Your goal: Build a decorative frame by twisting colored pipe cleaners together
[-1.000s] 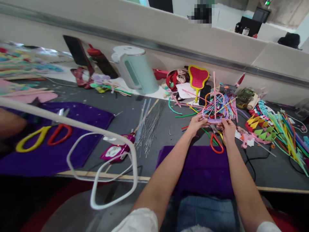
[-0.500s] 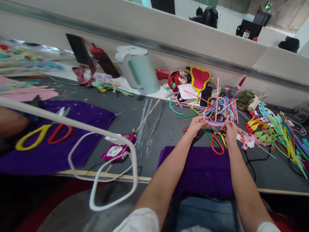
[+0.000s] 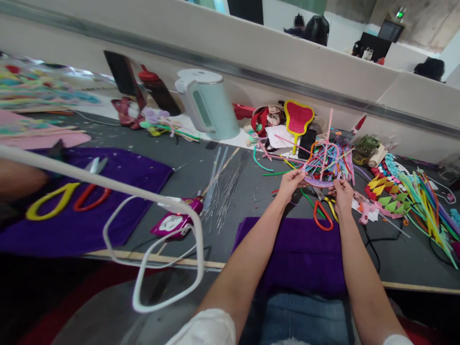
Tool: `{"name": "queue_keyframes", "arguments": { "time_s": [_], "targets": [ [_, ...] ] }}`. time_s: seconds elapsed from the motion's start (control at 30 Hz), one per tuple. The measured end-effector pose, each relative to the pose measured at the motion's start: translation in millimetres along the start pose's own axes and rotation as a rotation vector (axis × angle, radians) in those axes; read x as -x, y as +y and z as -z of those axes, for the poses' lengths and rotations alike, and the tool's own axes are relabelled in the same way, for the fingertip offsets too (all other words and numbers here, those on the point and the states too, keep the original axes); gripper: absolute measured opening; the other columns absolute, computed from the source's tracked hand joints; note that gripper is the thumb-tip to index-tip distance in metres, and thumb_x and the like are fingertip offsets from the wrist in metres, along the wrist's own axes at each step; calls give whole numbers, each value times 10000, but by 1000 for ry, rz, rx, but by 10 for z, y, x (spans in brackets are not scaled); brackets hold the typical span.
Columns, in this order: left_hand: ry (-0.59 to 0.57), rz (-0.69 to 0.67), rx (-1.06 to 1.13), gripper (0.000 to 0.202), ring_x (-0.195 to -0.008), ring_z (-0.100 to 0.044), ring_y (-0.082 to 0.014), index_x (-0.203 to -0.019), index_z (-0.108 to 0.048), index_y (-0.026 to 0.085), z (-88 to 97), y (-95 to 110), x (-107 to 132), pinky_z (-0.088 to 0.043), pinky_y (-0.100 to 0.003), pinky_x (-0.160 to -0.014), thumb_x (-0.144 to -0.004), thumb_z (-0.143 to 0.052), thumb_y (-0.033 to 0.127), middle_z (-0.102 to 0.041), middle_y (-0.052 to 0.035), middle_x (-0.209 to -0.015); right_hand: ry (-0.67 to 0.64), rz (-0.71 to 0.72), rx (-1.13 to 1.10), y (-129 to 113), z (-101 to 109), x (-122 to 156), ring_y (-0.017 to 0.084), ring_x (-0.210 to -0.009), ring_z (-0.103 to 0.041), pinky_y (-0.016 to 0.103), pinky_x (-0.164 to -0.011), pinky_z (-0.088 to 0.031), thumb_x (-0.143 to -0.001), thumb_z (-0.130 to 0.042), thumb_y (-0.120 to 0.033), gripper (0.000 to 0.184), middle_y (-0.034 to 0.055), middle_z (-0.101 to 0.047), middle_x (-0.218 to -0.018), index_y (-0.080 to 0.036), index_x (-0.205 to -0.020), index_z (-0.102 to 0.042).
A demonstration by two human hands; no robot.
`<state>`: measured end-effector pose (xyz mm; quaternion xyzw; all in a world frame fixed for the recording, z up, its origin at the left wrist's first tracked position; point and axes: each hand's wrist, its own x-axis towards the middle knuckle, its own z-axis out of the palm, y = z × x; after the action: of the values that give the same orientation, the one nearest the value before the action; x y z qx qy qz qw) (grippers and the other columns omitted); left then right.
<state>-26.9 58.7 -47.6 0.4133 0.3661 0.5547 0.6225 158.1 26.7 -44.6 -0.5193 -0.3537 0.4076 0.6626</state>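
Note:
Both my hands hold up a small frame of bent pipe cleaners (image 3: pixel 322 163), with a lilac curved base, an orange loop and a pink upright stem. My left hand (image 3: pixel 292 183) pinches the left end of the lilac base. My right hand (image 3: pixel 341 194) pinches the right end. The frame hovers above the grey table (image 3: pixel 194 177), over a heap of loose coloured pipe cleaners (image 3: pixel 334 155). Red-and-yellow-handled scissors (image 3: pixel 321 213) lie just below my hands, beside a purple cloth (image 3: pixel 298 249) at the table's near edge.
A pale green kettle (image 3: pixel 207 103) stands at the back, with a bundle of thin metal wires (image 3: pixel 224 184) in front. Bright straws (image 3: pixel 429 203) and zigzag foam pieces (image 3: pixel 386 191) lie at the right. Left: another purple cloth (image 3: pixel 118 191), large scissors (image 3: pixel 68 199), someone's arm (image 3: pixel 17 177), a white wire frame (image 3: pixel 151 239).
The pipe-cleaner frame has tilted a little to the right between my hands. My hands keep their grip, and the view has shifted slightly.

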Motion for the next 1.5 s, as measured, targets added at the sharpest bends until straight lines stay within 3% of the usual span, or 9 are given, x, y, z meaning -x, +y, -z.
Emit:
{"name": "queue_keyframes", "arguments": {
  "time_s": [0.17, 0.33, 0.57, 0.87, 1.0, 1.17, 1.3, 1.43, 1.5],
  "targets": [
    [-69, -52, 112, 492, -840, -690, -217, -1119, -630, 146, 26, 36, 3, -546, -351, -747, -730, -702, 439, -696, -134, -1060, -40, -6, -9, 1, 6, 7, 94, -457, -541, 195, -428, -466, -640, -723, -416, 305, -64, -594, -538, -187, -785, -583],
    [-113, 19, 204, 458, -882, -692, -235, -1138, -609, 129, 98, 80, -23, -561, -326, -704, -765, -686, 382, -658, -177, -1144, -120, -41, 32, -24, -15, 53, 87, -427, -522, 194, -431, -459, -663, -716, -414, 278, -64, -588, -514, -185, -780, -608],
    [-92, 18, 276, 423, -889, -690, -225, -1092, -620, 128, 119, 92, -32, -576, -311, -685, -712, -736, 272, -634, -170, -1196, -150, -113, 30, 10, -17, 48, 86, -388, -515, 192, -414, -446, -644, -734, -421, 287, -64, -593, -481, -193, -760, -606],
    [-192, 96, 443, 448, -1013, -654, -225, -1126, -588, 154, 52, 82, -28, -536, -337, -823, -836, -558, 494, -653, -152, -1160, -104, -12, -61, -64, -6, 9, 102, -477, -589, 217, -486, -522, -628, -746, -412, 319, -65, -604, -544, -191, -785, -579],
    [-206, 124, 329, 414, -871, -681, -193, -1097, -589, 174, -56, 101, 196, -533, -338, -796, -758, -683, 392, -689, -114, -1059, -121, -30, -120, -197, -5, 87, 98, -505, -605, 219, -515, -546, -588, -775, -395, 337, -70, -593, -557, -192, -754, -564],
    [-55, 63, -2, 442, -742, -670, -188, -1097, -587, 153, -55, 58, 669, -527, -330, -714, -732, -687, 380, -696, -68, -852, -170, -97, -102, -298, 123, 484, 103, -473, -602, 208, -472, -534, -589, -778, -390, 327, -50, -611, -538, -182, -742, -576],
    [125, -174, -337, 431, -896, -639, -214, -1165, -588, 226, 74, -25, 1227, -481, -359, -852, -745, -668, 281, -689, -58, -940, -94, -110, -118, -186, 310, 919, 101, -453, -592, 211, -465, -537, -611, -764, -410, 334, -41, -625, -539, -176, -779, -593],
    [20, -319, -557, 259, -1118, -546, -252, -1018, -667, 247, 134, -142, 1702, -336, -390, -1051, -762, -650, 283, -642, -78, -1123, -65, -102, -103, 1, 396, 1242, 108, -442, -591, 226, -463, -541, -607, -761, -430, 349, -37, -625, -517, -173, -762, -583],
    [-4, -302, -578, 204, -1102, -551, -247, -953, -663, 231, 127, -176, 1783, -344, -393, -1042, -769, -647, 316, -646, -83, -1097, -70, -63, -93, 53, 415, 1322, 99, -418, -574, 218, -457, -531, -630, -738, -444, 347, -43, -620, -499, -172, -768, -571]
  ]
}}
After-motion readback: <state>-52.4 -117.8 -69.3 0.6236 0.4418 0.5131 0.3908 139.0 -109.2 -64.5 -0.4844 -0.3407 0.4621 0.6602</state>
